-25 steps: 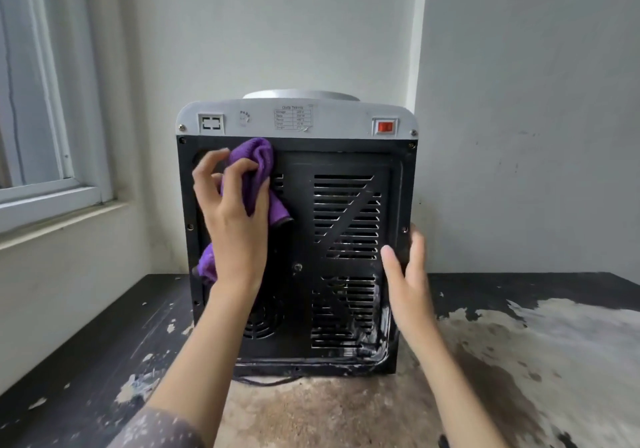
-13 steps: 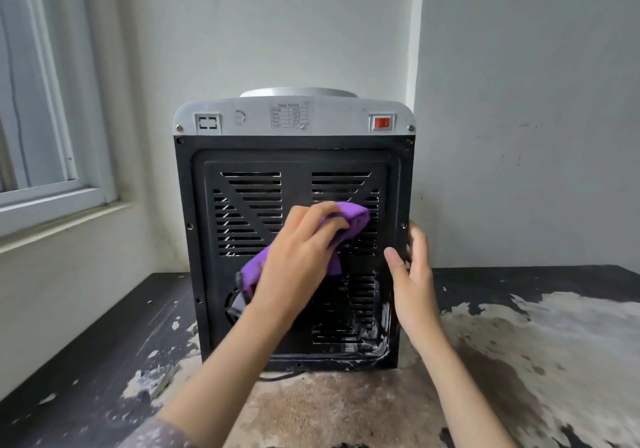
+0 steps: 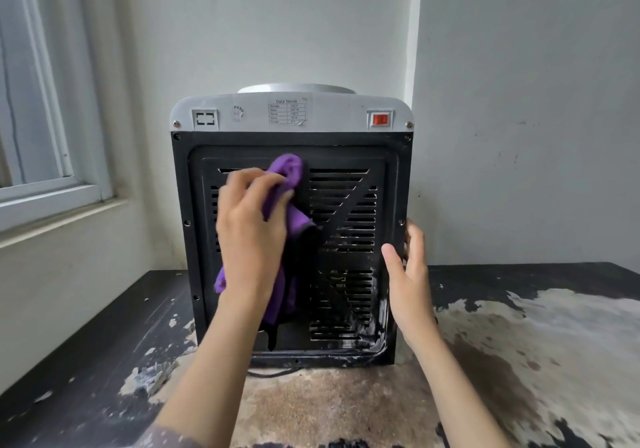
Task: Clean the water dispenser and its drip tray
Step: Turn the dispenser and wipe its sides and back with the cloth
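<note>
Cleaning is reaching the rear of the water dispenser (image 3: 291, 111), which is standing back-to-camera on the worn table (image 3: 519, 343). The left hand (image 3: 251, 236) is gripping a purple cloth (image 3: 287, 174) against the black vented panel (image 3: 343, 212); the right hand (image 3: 410, 274), fingers relaxed, is bracing the side. Drip tray is not in view, so probably pending.

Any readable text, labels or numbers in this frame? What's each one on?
"Data Teknik": heading of the sticker on the water dispenser, top rear band.
Sticker table rows: roughly "220 V" and "350 W", the rest too small to read surely.
"PASS": round stamp left of the sticker.
Red switch: no readable mark.
</note>
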Motion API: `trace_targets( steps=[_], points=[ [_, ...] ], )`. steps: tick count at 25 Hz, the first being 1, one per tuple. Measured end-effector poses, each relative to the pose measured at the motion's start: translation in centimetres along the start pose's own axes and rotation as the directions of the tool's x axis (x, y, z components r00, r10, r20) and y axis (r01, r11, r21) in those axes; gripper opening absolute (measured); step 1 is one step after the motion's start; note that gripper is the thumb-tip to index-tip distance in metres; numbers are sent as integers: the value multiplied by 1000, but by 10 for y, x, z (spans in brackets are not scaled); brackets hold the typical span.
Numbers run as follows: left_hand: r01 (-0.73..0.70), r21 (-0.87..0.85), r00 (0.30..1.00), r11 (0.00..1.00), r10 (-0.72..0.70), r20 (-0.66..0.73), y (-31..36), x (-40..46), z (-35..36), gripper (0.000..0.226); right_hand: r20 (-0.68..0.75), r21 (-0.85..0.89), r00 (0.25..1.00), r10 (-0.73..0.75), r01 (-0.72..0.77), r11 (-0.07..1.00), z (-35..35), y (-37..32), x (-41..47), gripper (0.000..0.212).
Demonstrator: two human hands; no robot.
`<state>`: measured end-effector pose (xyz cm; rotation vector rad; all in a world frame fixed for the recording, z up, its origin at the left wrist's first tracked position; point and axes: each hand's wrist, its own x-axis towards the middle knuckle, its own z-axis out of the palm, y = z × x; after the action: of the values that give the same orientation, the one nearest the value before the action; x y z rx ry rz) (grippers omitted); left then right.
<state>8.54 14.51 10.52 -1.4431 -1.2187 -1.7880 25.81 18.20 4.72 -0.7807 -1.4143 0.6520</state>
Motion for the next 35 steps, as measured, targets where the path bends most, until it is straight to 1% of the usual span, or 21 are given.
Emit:
trace_targets(
  steps=[1, 2, 4, 5, 6, 8, 9, 11, 12, 13, 16, 18, 20, 22, 24, 26, 28, 30, 31, 32, 35],
  points=[
    [47, -17, 998, 999, -47, -36, 2, 0, 0, 14, -8, 1, 1000, -2, 2, 1000, 1, 0, -1, 44],
    [-1, 5, 1000, 1000, 1, 0, 7, -4, 5, 14, -18, 2, 1000, -9, 9, 1000, 2, 0, -2, 43],
    [-232, 51, 957, 971, 218, 190, 18, -18, 20, 15, -18, 0, 1000, -9, 9, 1000, 1, 0, -1, 43],
    [-309, 53, 923, 950, 286, 259, 18, -21, 23, 16, -9, -3, 1000, 0, 0, 1000, 0, 0, -1, 44],
    [-329, 49, 912, 943, 304, 276, 15, -19, 22, 16, -3, -12, 1000, 8, -8, 1000, -1, 0, 0, 45],
    [-225, 34, 962, 974, 217, 169, 8, -10, 15, 13, 0, -23, 1000, 8, -8, 1000, -2, -2, 0, 45],
    [-124, 21, 990, 992, 122, 74, 7, -5, 9, 12, 1, -22, 1000, 6, -6, 1000, -1, -3, 0, 45],
    [54, 19, 997, 998, -53, -55, 9, 2, 4, 13, -1, -16, 1000, 7, -7, 1000, 1, -3, -1, 43],
    [72, 65, 997, 995, -69, -44, 13, 2, 6, 14, -6, -12, 1000, 8, -8, 1000, 1, -3, -2, 43],
    [23, 126, 999, 992, -26, 20, 16, -2, 10, 14, -9, -7, 1000, 7, -7, 1000, 1, -3, -2, 43],
    [-215, 192, 941, 957, 151, 303, 15, -18, 6, 11, -7, -2, 1000, 12, -13, 1000, 0, -6, 0, 43],
    [-230, 237, 889, 944, 105, 445, 12, -35, -7, 11, -6, -20, 1000, 22, -22, 1000, 0, -7, -1, 43],
    [-209, 302, 846, 930, 17, 532, 11, -50, -19, 16, -8, -22, 1000, 23, -23, 999, 0, -8, -3, 43],
    [-177, 271, 868, 946, 20, 496, 16, -39, -24, 18, -7, -23, 1000, 23, -24, 999, 1, -8, -4, 43],
    [-116, 231, 927, 966, 22, 373, 24, -3, -20, 20, -2, -17, 1000, 22, -22, 1000, 0, -8, -5, 43],
    [-25, 263, 950, 965, -59, 307, 33, 30, -16, 23, 5, -8, 1000, 22, -22, 1000, -1, -7, -4, 44],
    [-38, 347, 912, 937, -109, 396, 41, 29, -11, 22, 5, -5, 1000, 21, -21, 1000, -2, -7, -3, 43],
    [-172, 418, 815, 892, -109, 569, 47, 5, -10, 21, 1, -8, 1000, 18, -18, 1000, -1, -7, -3, 43],
    [-207, 425, 773, 881, -119, 623, 46, -5, -11, 22, 0, -9, 1000, 19, -19, 1000, -1, -7, -3, 43],
    [-199, 422, 763, 884, -130, 633, 43, -9, -13, 23, 0, -11, 1000, 17, -17, 1000, -1, -8, -4, 43],
    [-71, 353, 871, 933, -114, 477, 39, 5, -13, 24, -4, -18, 1000, 14, -14, 1000, 0, -9, -3, 43]
  ],
)
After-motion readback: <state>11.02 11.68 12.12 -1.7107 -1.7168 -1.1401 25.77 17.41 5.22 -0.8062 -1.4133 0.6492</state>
